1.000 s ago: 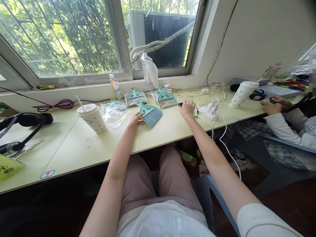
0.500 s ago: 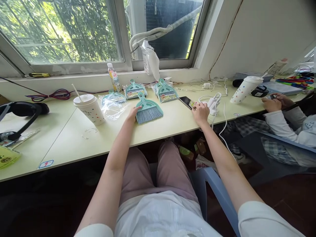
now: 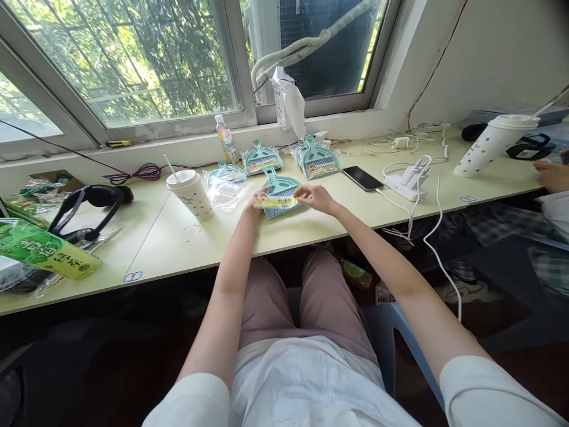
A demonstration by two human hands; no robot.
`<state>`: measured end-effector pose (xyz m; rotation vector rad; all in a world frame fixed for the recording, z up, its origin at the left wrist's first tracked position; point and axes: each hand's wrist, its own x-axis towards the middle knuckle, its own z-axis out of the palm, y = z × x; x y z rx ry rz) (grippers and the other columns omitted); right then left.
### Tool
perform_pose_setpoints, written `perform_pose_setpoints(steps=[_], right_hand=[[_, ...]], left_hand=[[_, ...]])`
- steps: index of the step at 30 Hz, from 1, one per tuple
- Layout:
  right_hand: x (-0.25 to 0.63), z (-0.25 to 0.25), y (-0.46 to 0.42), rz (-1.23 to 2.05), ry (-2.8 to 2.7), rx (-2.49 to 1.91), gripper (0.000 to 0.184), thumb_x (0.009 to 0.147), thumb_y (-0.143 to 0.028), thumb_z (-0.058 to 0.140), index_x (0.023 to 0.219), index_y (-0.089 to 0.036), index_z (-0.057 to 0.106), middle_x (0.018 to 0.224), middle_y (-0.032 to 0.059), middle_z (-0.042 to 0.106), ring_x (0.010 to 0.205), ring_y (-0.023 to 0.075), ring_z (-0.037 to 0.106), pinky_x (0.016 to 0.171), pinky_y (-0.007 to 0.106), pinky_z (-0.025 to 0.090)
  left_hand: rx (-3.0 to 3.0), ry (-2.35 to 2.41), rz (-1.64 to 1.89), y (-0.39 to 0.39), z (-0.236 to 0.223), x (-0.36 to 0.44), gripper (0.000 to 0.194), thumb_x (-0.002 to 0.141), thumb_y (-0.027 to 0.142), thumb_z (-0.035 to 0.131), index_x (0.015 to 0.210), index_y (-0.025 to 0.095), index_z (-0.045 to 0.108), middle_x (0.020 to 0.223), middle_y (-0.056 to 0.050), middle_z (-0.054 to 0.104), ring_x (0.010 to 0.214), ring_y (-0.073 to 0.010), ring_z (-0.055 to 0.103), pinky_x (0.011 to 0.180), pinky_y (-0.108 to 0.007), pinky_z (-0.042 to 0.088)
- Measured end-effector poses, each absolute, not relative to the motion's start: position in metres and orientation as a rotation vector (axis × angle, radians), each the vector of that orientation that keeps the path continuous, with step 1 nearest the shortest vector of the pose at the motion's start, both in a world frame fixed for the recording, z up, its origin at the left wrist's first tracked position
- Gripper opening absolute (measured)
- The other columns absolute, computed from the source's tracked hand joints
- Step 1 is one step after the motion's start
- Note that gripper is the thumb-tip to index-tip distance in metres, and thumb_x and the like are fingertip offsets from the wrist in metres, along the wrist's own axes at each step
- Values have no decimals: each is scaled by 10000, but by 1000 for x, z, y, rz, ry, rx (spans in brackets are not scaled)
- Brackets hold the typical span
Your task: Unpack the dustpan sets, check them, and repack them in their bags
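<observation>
Teal dustpan set (image 3: 284,185): printed card (image 3: 276,203) is pinched over it by left hand (image 3: 257,202) and right hand (image 3: 317,198).
Toward the worktop's (image 3: 293,228) back edge, carded sets (image 3: 317,161) are seen; this card seems unfixed.

Pale yellow-green table (image 3: 222,240), teal dustpan-and-brush sets (image 3: 284,182) along its middle, crumpled clear plastic wrapping (image 3: 226,200), dotted white lidded cups (image 3: 193,200) left and right, black smartphone (image 3: 361,178) beside white power strip (image 3: 403,188), black headphones (image 3: 114,194), green package (image 3: 48,252).

Dustpan (image 3: 284,185), probably smooth plastic
</observation>
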<state>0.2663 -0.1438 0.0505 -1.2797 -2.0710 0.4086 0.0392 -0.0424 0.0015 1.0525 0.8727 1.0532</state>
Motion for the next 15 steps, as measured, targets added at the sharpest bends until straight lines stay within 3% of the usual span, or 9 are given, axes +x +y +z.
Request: perform_pose_setpoints(steps=[4,8,11,13,15], right_hand=[[283,38,-123,347,-2129,-1439,236,917,-325,551,1007,-219,742,1052,27,788,913,190,708,746,273,450],[291,36,-110,291,-2106,-1500,275,912,-428,587,1043,-237,736,1087,5,786,854,180,683,720,273,440],[289,31,-106,227,-2055,-1547,239,899,-340,602,1085,-250,722,1115,1,776,829,182,668,770,297,476],[284,25,-105,161,-1973,-1535,305,901,-292,586,1186,-250,685,1240,35,732,982,214,670,888,336,500],[273,18,-103,96,-1789,-1521,441,889,-285,601,1327,-233,595,1444,93,600,1262,255,577,1038,387,472]], left_hand=[[1007,854,996,-44,4,39,410,808,440,755,1109,172,683,952,-112,757,919,-270,754,882,-431,621],[1067,878,991,-47,7,40,398,731,275,824,1084,190,662,956,-100,748,985,-295,743,914,-449,613],[1102,889,1005,-52,9,42,489,670,146,819,1122,167,633,1042,-136,738,1091,-336,716,936,-474,606],[1114,887,1034,-55,11,43,529,661,117,800,1155,160,616,1102,-158,727,1143,-351,696,942,-480,604],[1106,862,1094,-56,12,44,558,679,121,778,1203,174,593,1154,-153,719,1169,-338,687,951,-470,602]])
